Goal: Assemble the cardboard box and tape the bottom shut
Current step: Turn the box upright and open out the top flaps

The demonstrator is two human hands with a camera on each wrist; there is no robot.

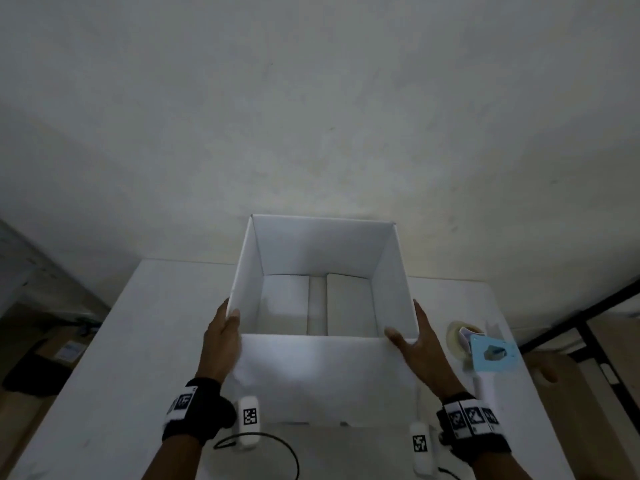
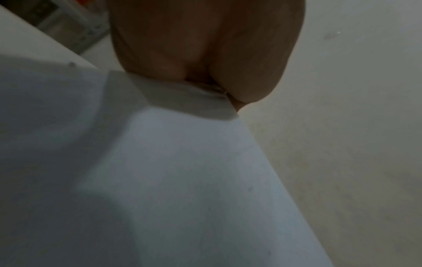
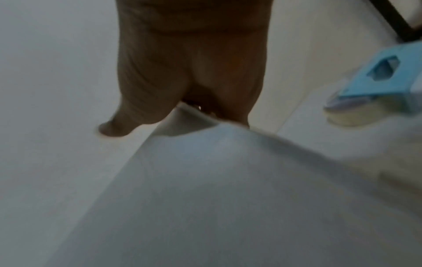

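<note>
A white cardboard box (image 1: 322, 372) stands with its open side up on the white table (image 1: 114, 375). Inside, two bottom flaps (image 1: 284, 303) lie folded flat with a narrow gap between them. My left hand (image 1: 221, 337) pinches the box's near left corner, thumb over the rim and fingers outside. My right hand (image 1: 419, 341) pinches the near right corner the same way. In the wrist views, the left palm (image 2: 205, 45) and right palm (image 3: 191, 63) press against the box walls (image 2: 182, 180) (image 3: 205, 198). A blue tape dispenser (image 1: 491, 355) (image 3: 388, 75) lies just right of the box.
A black cable (image 1: 277, 448) loops on the table's near edge between my forearms. A pale wall rises right behind the table. A dark bag (image 1: 31, 372) sits on the floor at the left, and a black frame (image 1: 588, 327) stands at the right.
</note>
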